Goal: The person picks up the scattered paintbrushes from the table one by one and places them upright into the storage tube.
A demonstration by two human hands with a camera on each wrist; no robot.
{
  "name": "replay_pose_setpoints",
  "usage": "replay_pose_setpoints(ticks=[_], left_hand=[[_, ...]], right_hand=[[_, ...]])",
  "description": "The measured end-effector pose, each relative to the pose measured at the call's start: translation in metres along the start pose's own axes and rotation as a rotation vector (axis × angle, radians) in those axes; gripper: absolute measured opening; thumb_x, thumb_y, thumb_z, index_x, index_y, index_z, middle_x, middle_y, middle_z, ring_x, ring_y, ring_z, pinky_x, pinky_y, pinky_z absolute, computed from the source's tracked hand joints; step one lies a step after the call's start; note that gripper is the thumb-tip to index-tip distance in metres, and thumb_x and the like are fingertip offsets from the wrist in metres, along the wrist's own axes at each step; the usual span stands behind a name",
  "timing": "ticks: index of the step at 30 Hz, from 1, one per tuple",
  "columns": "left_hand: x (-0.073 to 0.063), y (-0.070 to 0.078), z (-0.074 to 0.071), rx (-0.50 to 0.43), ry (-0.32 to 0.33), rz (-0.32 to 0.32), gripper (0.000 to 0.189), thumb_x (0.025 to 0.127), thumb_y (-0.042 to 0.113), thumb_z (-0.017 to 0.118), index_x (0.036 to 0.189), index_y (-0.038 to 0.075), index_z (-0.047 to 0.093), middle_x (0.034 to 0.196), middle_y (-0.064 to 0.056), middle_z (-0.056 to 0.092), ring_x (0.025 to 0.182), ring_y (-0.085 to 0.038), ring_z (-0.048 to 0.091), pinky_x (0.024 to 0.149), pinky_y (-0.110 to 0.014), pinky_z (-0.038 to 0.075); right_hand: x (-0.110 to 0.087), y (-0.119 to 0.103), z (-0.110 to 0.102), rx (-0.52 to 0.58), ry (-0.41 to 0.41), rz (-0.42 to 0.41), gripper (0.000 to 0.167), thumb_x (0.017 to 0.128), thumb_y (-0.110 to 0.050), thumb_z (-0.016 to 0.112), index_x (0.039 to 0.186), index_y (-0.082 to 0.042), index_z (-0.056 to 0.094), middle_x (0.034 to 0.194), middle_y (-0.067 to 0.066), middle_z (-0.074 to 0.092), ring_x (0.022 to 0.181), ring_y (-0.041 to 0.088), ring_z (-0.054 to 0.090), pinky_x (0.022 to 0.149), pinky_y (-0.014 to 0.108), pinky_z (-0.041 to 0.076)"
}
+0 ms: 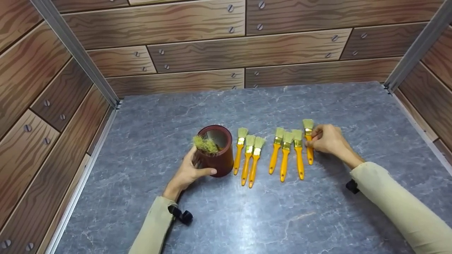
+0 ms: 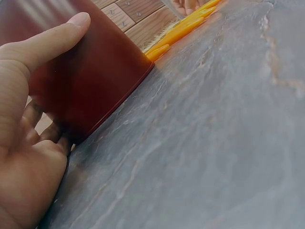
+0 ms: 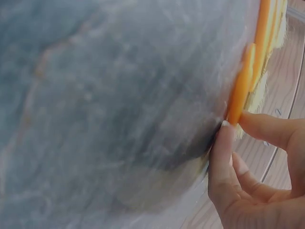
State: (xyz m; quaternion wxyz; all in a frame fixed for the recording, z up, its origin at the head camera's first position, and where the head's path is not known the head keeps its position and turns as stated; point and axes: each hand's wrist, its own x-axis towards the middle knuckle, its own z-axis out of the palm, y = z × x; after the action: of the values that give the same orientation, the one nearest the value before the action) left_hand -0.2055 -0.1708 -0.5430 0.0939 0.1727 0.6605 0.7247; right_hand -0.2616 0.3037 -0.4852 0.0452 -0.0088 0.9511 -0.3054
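A dark red cylindrical cup (image 1: 219,162) stands upright on the table, with green-tinged bristles (image 1: 205,144) sticking out over its near left rim. My left hand (image 1: 187,171) grips the cup from the left side; the left wrist view shows the thumb (image 2: 62,36) lying along its wall. At the right end of a row of paintbrushes, my right hand (image 1: 328,139) pinches a flat paintbrush (image 1: 310,155) by its orange handle. The right wrist view has thumb and forefinger on that handle (image 3: 242,88). The brush lies on or very near the table; I cannot tell which.
Three paintbrushes (image 1: 249,158) lie just right of the cup, bristles away from me. Three more paintbrushes (image 1: 286,155) lie between them and the right hand. The grey marbled table (image 1: 265,222) is bounded by wood-patterned walls (image 1: 197,46) at the back and sides.
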Motion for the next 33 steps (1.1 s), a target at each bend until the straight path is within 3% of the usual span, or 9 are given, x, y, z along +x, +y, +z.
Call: replay_pose_setpoints(ticks=[5,10,17,23,33], left_hand=[[0.000,-0.001,0.000,-0.006,0.000,-0.001,0.104,0.079,0.004,0.095,0.165,0.018,0.038,0.161,-0.007,0.053,0.154,-0.023,0.045,0.131,-0.035,0.034],[0.000,-0.002,0.000,0.009,0.002,-0.010,0.104,0.079,0.005,0.095,0.165,0.019,0.038,0.161,-0.006,0.053,0.154,-0.022,0.044,0.131,-0.036,0.034],[-0.001,0.000,0.000,0.017,0.008,-0.021,0.105,0.079,0.006,0.096,0.165,0.015,0.037,0.163,-0.008,0.051,0.156,-0.024,0.042,0.132,-0.035,0.032],[0.001,0.000,0.000,0.005,0.008,-0.015,0.106,0.077,0.005,0.096,0.165,0.016,0.038,0.162,-0.008,0.052,0.155,-0.024,0.043,0.132,-0.036,0.032],[0.000,0.000,0.000,0.012,0.007,-0.011,0.104,0.078,0.005,0.096,0.164,0.017,0.039,0.161,-0.007,0.053,0.154,-0.023,0.044,0.132,-0.038,0.033]], right_hand=[[0.003,0.002,-0.005,0.025,-0.050,0.086,0.043,0.082,-0.026,0.091,0.104,0.002,0.067,0.087,0.008,0.074,0.078,0.018,0.065,0.066,0.025,0.052],[0.004,0.006,-0.007,0.123,-0.108,0.159,0.048,0.083,-0.024,0.091,0.109,0.005,0.062,0.087,0.006,0.070,0.073,0.013,0.065,0.062,0.025,0.057],[0.005,0.004,-0.013,0.185,-0.156,0.183,0.051,0.085,-0.022,0.090,0.115,0.006,0.059,0.087,0.004,0.071,0.070,0.009,0.068,0.064,0.025,0.061],[-0.001,-0.018,-0.030,0.317,-0.129,0.103,0.046,0.091,-0.014,0.084,0.123,0.007,0.058,0.099,0.005,0.068,0.079,0.011,0.069,0.078,0.030,0.068],[-0.016,-0.075,-0.046,0.435,-0.069,-0.129,0.036,0.098,-0.008,0.078,0.127,0.007,0.062,0.114,0.015,0.069,0.088,0.010,0.075,0.082,0.031,0.068]])
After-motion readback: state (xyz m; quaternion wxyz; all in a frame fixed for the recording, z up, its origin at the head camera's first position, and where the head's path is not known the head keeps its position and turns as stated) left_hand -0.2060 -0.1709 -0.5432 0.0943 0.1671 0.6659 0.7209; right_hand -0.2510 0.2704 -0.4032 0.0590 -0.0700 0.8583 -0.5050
